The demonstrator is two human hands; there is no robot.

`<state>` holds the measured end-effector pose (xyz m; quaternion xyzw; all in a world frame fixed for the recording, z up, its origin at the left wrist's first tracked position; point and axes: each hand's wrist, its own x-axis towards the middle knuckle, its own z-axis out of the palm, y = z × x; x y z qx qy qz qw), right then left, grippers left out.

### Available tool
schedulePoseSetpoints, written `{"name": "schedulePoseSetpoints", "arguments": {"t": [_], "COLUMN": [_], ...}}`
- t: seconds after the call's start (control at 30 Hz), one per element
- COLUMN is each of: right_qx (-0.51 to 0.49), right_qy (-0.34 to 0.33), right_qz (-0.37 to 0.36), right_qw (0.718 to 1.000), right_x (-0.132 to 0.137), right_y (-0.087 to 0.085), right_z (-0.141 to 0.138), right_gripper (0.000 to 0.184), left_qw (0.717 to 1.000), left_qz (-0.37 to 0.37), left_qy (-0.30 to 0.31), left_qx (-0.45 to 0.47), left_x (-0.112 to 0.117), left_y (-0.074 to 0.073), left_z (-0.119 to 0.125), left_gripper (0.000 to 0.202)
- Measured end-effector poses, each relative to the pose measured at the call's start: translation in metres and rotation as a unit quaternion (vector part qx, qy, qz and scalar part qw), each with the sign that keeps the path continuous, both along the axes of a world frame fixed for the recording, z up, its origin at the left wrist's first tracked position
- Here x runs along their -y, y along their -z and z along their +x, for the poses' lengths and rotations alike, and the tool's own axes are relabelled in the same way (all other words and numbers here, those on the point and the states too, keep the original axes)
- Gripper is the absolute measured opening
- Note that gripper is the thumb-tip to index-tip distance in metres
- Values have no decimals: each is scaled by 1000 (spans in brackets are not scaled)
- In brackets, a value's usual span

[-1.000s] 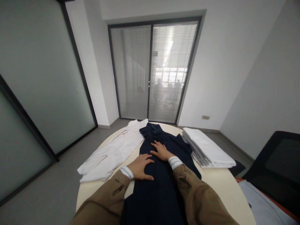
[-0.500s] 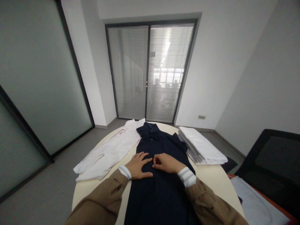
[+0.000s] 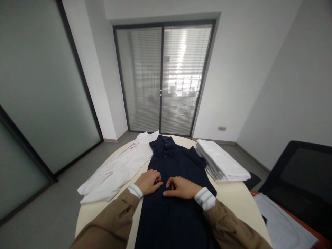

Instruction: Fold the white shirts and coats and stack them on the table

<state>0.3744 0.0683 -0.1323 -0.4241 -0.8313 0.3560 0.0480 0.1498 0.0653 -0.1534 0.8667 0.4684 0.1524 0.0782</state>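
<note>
A navy collared shirt (image 3: 178, 162) lies flat along the middle of a round cream table (image 3: 233, 197), collar at the far end. My left hand (image 3: 148, 182) and my right hand (image 3: 181, 187) rest close together on the shirt's front, about halfway down. Both hands have curled fingers that pinch the dark cloth along the centre line. What sits between the fingertips is too small to make out. Brown jacket sleeves with white cuffs cover both forearms.
A white garment (image 3: 119, 171) is spread on the table's left side and hangs past the edge. A stack of folded white cloth (image 3: 221, 160) sits at the right. A black chair (image 3: 298, 173) stands at the far right, with glass sliding doors (image 3: 162, 79) beyond.
My right hand pulled back from near the collar to the shirt's middle. Both hands went from lying flat to curled and pinching, and drew closer together.
</note>
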Motion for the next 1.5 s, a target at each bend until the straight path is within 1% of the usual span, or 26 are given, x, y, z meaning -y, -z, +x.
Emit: {"name": "schedulePoseSetpoints", "arguments": {"t": [0.1,0.13,0.17,0.23,0.37,0.47,0.57,0.67,0.73,0.8,0.83,0.9,0.97,1.0,1.07,1.13,1.23,1.33,1.47,1.5], "right_qx": [-8,-13,-24,-66,-155,-154,-114,-76,-73,-80,-82,-78,-69,-64,-52,-34,3,26,51,52], "right_qy": [21,23,23,20,32,67,78,83,93,74,54,18,12,17,21,2,-39,-62,-97,-101], "right_qz": [12,1,-24,-97,-237,-310,-350,-361,-359,-361,-364,-366,-355,-347,-333,-335,-368,-409,-435,-433], "right_qw": [1000,1000,999,993,958,936,927,926,926,926,926,927,932,936,941,942,929,910,894,894], "right_x": [4,5,5,5,6,6,6,4,3,3,3,4,4,5,5,5,6,7,9,9], "right_y": [5,8,10,14,18,17,13,7,4,2,3,4,7,8,9,8,7,7,7,6], "right_z": [-6,-8,-10,-14,-18,-19,-16,-8,-2,2,4,4,3,2,1,2,5,5,4,4], "right_gripper": [43,40,38,36,33,26,21,25,27,29,35,53,71,77,82,83,83,86,85,82], "left_qw": [1000,999,999,998,996,997,997,994,990,989,990,993,995,996,997,997,997,996,998,998], "left_qz": [-25,-29,-31,-33,-34,-45,-35,7,22,18,10,-11,-29,-32,-29,-22,-6,7,-1,-8], "left_qy": [-16,-21,-27,-43,-65,-43,-12,37,78,101,104,98,90,85,74,69,79,77,39,36], "left_qx": [7,11,15,27,42,51,73,107,118,106,91,57,30,23,17,18,25,38,54,60], "left_x": [0,0,-1,-1,-1,1,5,8,8,7,5,3,1,0,1,3,7,9,5,4], "left_y": [2,2,2,2,2,0,-4,-7,-5,1,5,14,21,22,22,17,6,0,2,4], "left_z": [2,2,3,3,3,3,4,3,2,0,-1,-2,-2,-2,-2,-1,1,3,4,4], "left_gripper": [13,13,13,15,22,18,14,17,27,42,50,64,70,71,69,67,58,42,27,25]}}
